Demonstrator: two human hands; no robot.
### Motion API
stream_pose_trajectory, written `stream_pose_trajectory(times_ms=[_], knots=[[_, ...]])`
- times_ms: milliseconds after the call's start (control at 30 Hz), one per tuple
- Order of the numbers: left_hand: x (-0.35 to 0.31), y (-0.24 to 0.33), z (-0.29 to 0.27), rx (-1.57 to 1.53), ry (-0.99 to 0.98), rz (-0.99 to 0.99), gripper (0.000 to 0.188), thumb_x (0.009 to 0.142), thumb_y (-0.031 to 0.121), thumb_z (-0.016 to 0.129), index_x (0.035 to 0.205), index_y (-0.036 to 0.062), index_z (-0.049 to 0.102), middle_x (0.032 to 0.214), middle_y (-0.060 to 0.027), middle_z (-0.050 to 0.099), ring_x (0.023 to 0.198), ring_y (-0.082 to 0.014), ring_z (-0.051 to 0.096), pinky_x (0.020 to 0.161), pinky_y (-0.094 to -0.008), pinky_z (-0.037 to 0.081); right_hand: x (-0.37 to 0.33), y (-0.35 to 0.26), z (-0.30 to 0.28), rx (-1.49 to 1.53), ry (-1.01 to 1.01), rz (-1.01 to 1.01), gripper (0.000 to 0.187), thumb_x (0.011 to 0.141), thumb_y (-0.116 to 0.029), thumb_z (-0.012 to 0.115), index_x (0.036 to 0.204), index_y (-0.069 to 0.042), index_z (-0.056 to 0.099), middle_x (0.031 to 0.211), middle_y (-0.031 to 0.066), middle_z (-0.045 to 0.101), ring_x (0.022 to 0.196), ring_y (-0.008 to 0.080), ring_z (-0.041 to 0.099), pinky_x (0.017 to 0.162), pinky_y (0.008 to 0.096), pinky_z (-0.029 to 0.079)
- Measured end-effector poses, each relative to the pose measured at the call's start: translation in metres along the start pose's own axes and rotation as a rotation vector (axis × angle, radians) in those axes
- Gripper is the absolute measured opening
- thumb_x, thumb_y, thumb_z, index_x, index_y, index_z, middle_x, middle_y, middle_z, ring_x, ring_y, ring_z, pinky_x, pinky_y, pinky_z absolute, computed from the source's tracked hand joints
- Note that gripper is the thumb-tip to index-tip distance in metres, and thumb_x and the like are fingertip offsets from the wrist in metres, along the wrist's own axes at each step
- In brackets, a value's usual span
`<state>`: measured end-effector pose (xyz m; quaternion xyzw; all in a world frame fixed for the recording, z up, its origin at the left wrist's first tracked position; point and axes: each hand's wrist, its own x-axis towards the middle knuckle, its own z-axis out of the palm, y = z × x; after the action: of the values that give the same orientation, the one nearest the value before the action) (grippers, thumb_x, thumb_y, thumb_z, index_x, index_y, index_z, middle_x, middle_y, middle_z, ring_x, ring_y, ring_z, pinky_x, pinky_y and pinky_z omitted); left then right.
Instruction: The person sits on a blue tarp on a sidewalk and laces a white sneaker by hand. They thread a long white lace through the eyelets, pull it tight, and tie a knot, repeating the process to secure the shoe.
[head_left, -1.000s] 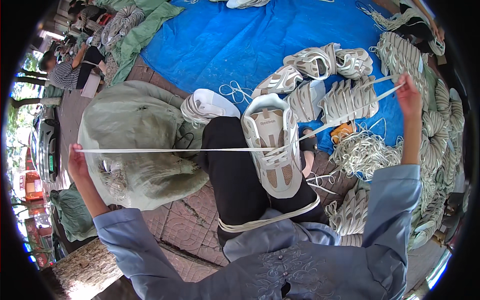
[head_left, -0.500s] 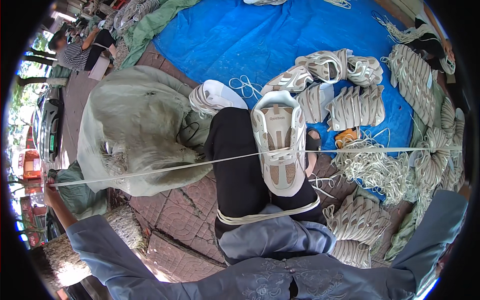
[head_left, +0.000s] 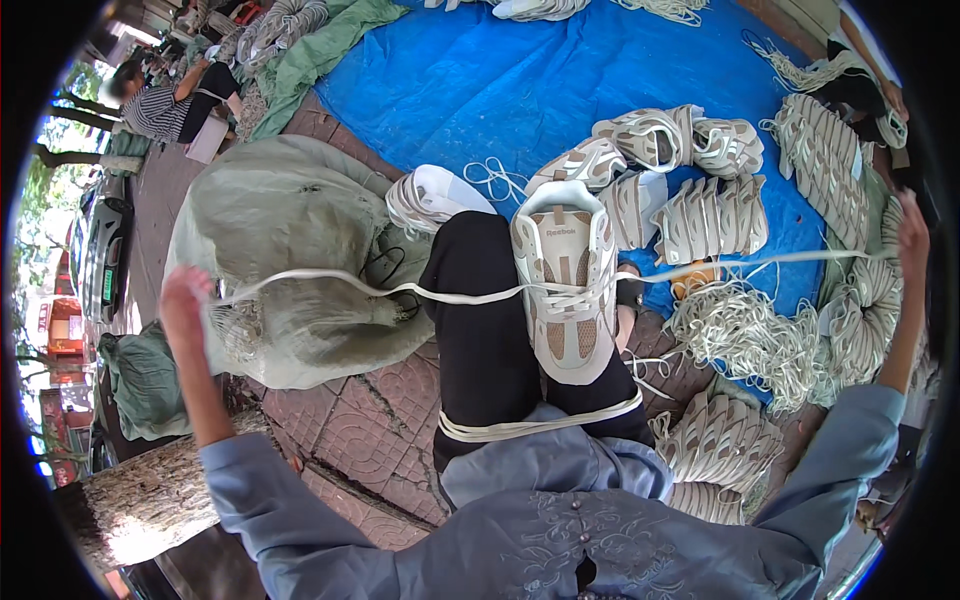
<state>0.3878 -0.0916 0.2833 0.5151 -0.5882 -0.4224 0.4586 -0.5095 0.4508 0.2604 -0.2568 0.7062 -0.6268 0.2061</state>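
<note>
A white and tan sneaker [head_left: 568, 340] rests on my black-trousered thighs, its toe toward me. One long white shoelace [head_left: 450, 297] crosses its lower eyelets and runs out to both sides in slack waves. At the far left, my left hand [head_left: 187, 300] is smeared by motion; the shoelace reaches its fingers, which seem closed on it. My right hand [head_left: 912, 235], raised at the far right, appears closed at the shoelace's other side, though its grip is small and partly unclear. A pale band [head_left: 540, 430] loops around both my thighs.
A blue tarp [head_left: 450, 90] spreads ahead, bearing stacked shoe uppers [head_left: 712, 218] and a heap of laces [head_left: 745, 335]. More uppers [head_left: 715, 440] lie right of my legs. A big grey-green sack [head_left: 290, 230] stands left. Another person [head_left: 165, 105] sits at far left; another person's arm [head_left: 880, 70] shows upper right.
Both hands have come inward and farther from my body, from near the picture's side edges. The shoelace, stretched straight before, now hangs wavy and slack. The sneaker has barely moved.
</note>
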Motion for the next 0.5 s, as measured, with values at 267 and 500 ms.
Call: stream_pose_trajectory(times_ms=[267, 500], knots=[[-0.179, -0.035, 0.3, 0.333, -0.594, 0.589, 0.008, 0.072, -0.001, 0.056, 0.078, 0.0042, 0.058, 0.071, -0.0117, 0.057, 0.066, -0.0279, 0.057, 0.056, -0.0331, 0.046, -0.158, 0.018, 0.451, 0.056, -0.757, 0.25, 0.006, 0.072, -0.003, 0.058, 0.075, 0.0, 0.063, 0.069, 0.002, 0.06, 0.047, 0.0056, 0.05, 0.04, 0.0182, 0.035], [-0.206, -0.058, 0.326, 0.435, -0.569, 0.503, 0.006, 0.073, -0.001, 0.057, 0.077, 0.0031, 0.056, 0.07, -0.0118, 0.057, 0.06, -0.0281, 0.058, 0.051, -0.0329, 0.046, -0.196, 0.041, 0.494, -0.293, -0.775, -0.089, 0.007, 0.071, -0.001, 0.059, 0.077, 0.003, 0.061, 0.072, 0.0025, 0.061, 0.05, 0.0074, 0.054, 0.045, 0.02, 0.041]])
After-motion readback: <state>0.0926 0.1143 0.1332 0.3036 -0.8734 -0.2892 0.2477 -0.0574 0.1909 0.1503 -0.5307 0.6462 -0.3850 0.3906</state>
